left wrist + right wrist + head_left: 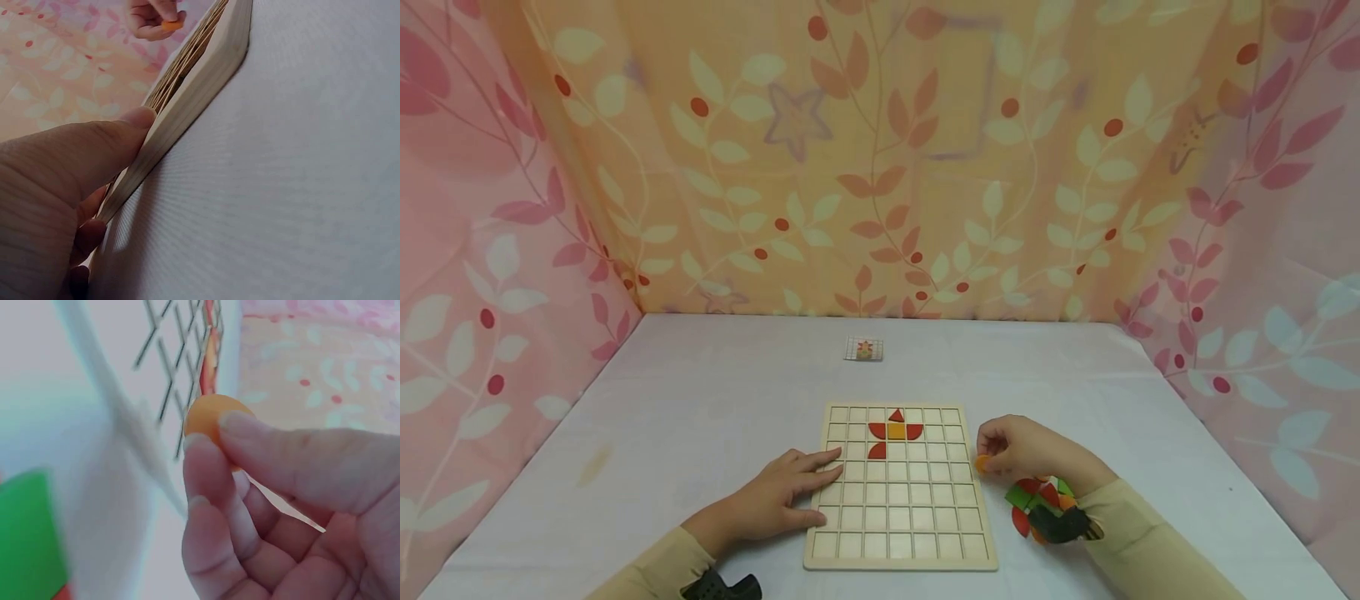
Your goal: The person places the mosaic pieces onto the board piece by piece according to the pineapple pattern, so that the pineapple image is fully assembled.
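Observation:
A wooden grid board [901,552] lies on the table. Near its far end sit a red triangle [897,416], an orange-yellow square [896,431] with a red rounded piece on either side, and another red quarter-round piece [877,452] lower left. My left hand [767,497] rests at the board's left edge, fingers extended over the rim; in the left wrist view the thumb [119,128] touches the edge. Just off the board's right side, my right hand [1026,450] pinches an orange piece with a curved edge [203,415] between thumb and fingers. Its full outline is partly covered.
Under the right forearm lies a pile of red, green and orange pieces [1019,498], partly hidden by the dark wrist device [1058,525]. A small picture card [864,349] lies beyond the board on the white tablecloth [700,392]. Patterned curtains [880,167] surround the table.

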{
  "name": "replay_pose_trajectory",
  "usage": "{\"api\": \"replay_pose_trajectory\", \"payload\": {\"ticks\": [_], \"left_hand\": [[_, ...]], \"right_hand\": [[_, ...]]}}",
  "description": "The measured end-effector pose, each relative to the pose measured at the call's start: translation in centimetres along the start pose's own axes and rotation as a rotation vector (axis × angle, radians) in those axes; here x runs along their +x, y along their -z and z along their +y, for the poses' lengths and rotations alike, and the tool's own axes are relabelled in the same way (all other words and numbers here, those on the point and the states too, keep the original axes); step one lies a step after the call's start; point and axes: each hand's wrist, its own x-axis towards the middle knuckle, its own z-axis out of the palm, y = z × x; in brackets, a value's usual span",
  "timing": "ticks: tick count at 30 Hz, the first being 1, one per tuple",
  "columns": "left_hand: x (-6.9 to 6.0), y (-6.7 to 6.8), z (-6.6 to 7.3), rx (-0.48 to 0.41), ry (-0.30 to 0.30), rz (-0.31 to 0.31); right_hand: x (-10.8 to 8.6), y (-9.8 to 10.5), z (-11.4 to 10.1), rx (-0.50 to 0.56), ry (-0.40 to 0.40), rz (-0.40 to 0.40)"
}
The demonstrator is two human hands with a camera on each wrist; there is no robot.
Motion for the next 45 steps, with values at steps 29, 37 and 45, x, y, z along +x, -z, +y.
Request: {"api": "replay_pose_trajectory", "payload": {"ticks": [29,37,45], "left_hand": [[0.1,0.1,0.0,0.0,0.009,-0.013],[0.0,0.0,-0.1,0.001,-0.005,-0.002],[0.1,0.0,-0.1,0.003,-0.001,-0.007]], "right_hand": [[8.5,-4.3,-3.7,0.099,0.074,0.105],[8.7,-5.1,-4.7,0.063,0.033,0.125],[8.6,-5.4,-5.0,-0.002,-0.024,0.165]]}}
